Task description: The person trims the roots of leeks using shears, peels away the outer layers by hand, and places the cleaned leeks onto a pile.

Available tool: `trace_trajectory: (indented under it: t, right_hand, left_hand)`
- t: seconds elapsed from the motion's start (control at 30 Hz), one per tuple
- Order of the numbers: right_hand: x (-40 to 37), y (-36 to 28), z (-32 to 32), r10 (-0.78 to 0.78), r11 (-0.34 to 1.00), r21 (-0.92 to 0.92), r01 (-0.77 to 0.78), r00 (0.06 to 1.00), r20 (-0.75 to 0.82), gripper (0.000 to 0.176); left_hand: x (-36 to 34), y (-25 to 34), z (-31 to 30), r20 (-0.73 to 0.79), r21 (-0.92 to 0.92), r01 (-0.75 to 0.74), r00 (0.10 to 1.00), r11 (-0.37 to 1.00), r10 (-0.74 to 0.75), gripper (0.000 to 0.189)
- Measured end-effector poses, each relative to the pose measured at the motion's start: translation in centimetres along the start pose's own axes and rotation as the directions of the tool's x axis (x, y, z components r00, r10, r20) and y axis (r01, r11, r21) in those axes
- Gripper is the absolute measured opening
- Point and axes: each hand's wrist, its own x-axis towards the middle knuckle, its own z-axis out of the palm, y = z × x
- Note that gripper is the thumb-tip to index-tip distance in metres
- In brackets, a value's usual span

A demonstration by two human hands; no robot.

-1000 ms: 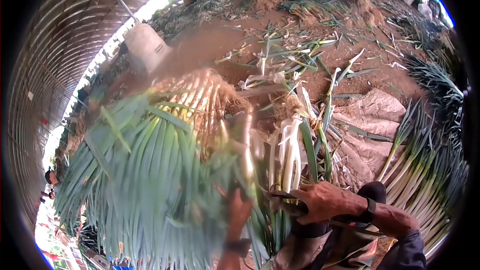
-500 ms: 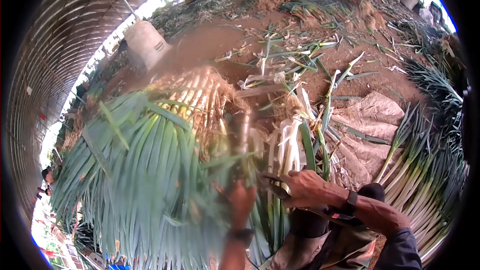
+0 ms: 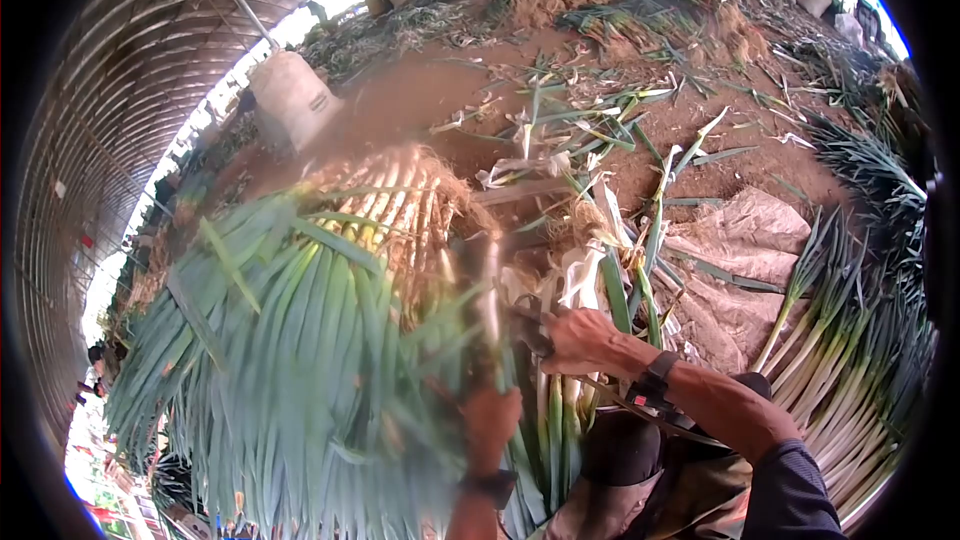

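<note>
A big heap of green onions (image 3: 300, 360) fans out at the left and centre, green leaves toward me and rooted white ends away. My left hand (image 3: 490, 418) is wrapped round one green onion (image 3: 491, 300), whose white stalk stands up above the fist. My right hand (image 3: 580, 342) is closed on a dark tool (image 3: 530, 328), its shape blurred, held just right of that stalk. Beneath and beyond my right hand lie peeled white stalks (image 3: 580, 280) with green leaves running down beside my knee.
A brownish sheet (image 3: 740, 270) lies on the soil to the right. Beyond it, cleaned green onions (image 3: 850, 360) are laid in a row. Loose leaf scraps (image 3: 600, 120) litter the ground ahead. A white sack (image 3: 292, 95) stands at the upper left near a pole.
My right hand has moved left and slightly up with the dark tool, closer to the held stalk. My left hand has shifted slightly, still round the onion.
</note>
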Motion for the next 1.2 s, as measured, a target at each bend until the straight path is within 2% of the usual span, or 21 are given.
trace_trajectory:
  t: [0.1,0.2,0.23,0.3,0.33,0.43,0.47,0.57,0.63,0.67,0.73,0.8,0.9,1.03,1.1,1.13,1.2]
  right_hand:
    - [1.2,-0.2,-0.7,0.072,0.995,0.062,-0.08,0.99,0.123,0.087]
    - [0.3,-1.5,-2.8,0.166,0.973,0.13,-0.192,0.968,0.186,0.078]
    - [-0.3,-1.8,-3.2,0.153,0.98,0.105,-0.172,0.974,0.166,0.077]
    - [-1.7,-1.6,-3.5,0.129,0.989,0.052,-0.137,0.983,0.132,0.075]
    - [-2.8,-1.1,-3.2,0.139,0.987,0.067,-0.143,0.988,0.065,0.065]
    - [-6.5,-1.9,-5.0,0.011,0.972,0.231,-0.033,0.996,0.094,0.058]
    - [-7.7,-3.0,-6.2,-0.011,0.95,0.312,-0.029,0.992,0.128,0.052]
    - [-9.9,-3.2,-5.9,-0.087,0.955,0.295,0.047,0.988,0.124,0.056]
    - [-11.0,-4.0,-6.9,-0.044,0.965,0.261,-0.024,0.966,0.253,0.059]
    - [-11.3,-4.1,-6.9,-0.053,0.971,0.237,-0.015,0.959,0.278,0.059]
    - [-11.6,-4.2,-6.7,-0.034,0.986,0.167,-0.012,0.963,0.267,0.062]
    - [-11.4,-3.9,-5.9,-0.011,0.998,0.069,-0.003,0.979,0.202,0.065]
    - [-11.3,-3.0,-5.6,0.037,0.999,-0.019,-0.035,0.995,0.095,0.07]
    - [-13.0,-1.6,-6.1,0.115,0.993,-0.008,-0.115,0.992,-0.051,0.078]
    - [-13.8,-1.1,-6.2,0.2,0.98,-0.013,-0.201,0.979,-0.051,0.081]
    - [-14.2,-0.9,-6.3,0.241,0.97,-0.014,-0.242,0.969,-0.05,0.082]
    - [-15.1,0.1,-5.6,0.314,0.949,-0.024,-0.316,0.947,-0.061,0.083]
  left_hand:
    - [-0.1,1.0,-0.4,0.049,0.086,0.044,0.998,0.995,-0.048,0.05]
    - [-0.5,2.4,-0.7,0.103,0.149,0.171,0.977,0.974,-0.188,0.051]
    - [-0.4,2.1,0.2,0.105,0.203,0.217,0.965,0.955,-0.241,0.051]
    - [-0.8,2.0,0.6,0.069,0.234,0.155,0.982,0.96,-0.175,0.048]
    - [-0.8,2.9,-1.7,0.026,0.22,0.046,0.998,0.974,-0.053,0.046]
    - [-1.4,3.6,-3.8,-0.03,0.31,-0.175,0.981,0.935,0.194,0.043]
    - [-1.7,3.6,-3.7,-0.012,0.285,-0.19,0.979,0.94,0.202,0.046]
    - [-2.3,3.0,-0.6,-0.106,0.089,-0.119,0.986,0.989,0.128,0.054]
    - [-2.5,3.0,-0.1,-0.115,-0.001,-0.108,0.988,0.994,0.108,0.056]
    - [-2.7,2.4,-0.2,-0.073,0.0,-0.134,0.988,0.991,0.133,0.055]
    - [-2.5,2.7,-1.5,-0.005,-0.127,-0.063,0.998,0.99,0.063,0.051]
    - [-1.1,3.6,-2.6,0.077,-0.366,0.133,0.991,0.921,-0.112,0.045]
    - [1.0,3.6,-1.6,0.097,-0.244,0.166,0.984,0.955,-0.147,0.044]
    - [3.9,4.1,-0.5,0.102,-0.106,0.189,0.979,0.976,-0.178,0.044]
    - [5.2,4.8,-0.8,0.137,-0.082,0.22,0.968,0.972,-0.208,0.045]
    - [5.8,5.3,-1.2,0.198,-0.114,0.32,0.935,0.941,-0.294,0.052]
    - [6.1,5.4,-2.9,0.25,-0.264,0.344,0.927,0.901,-0.281,0.056]
